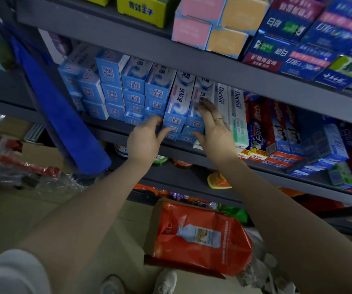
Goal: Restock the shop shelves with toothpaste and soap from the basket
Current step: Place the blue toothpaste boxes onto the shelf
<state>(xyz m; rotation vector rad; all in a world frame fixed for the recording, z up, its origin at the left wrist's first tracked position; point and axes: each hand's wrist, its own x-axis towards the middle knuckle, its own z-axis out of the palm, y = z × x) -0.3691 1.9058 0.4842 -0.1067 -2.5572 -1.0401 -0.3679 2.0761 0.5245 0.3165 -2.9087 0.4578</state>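
The right hand [215,128] has blurred fingertips, grip unclear. The left hand [144,137] pinches the blue toothpaste boxes [176,122] between both hands.

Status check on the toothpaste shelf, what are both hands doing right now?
Left hand gripping pale blue toothpaste boxes. Right hand steadying the same stack, fingers flat. White Doctor boxes crowd the right.

My middle grey shelf [192,154] — stacked light-blue toothpaste boxes [133,88], white Doctor boxes [237,115], red boxes [260,126] beside them — all packed tight.
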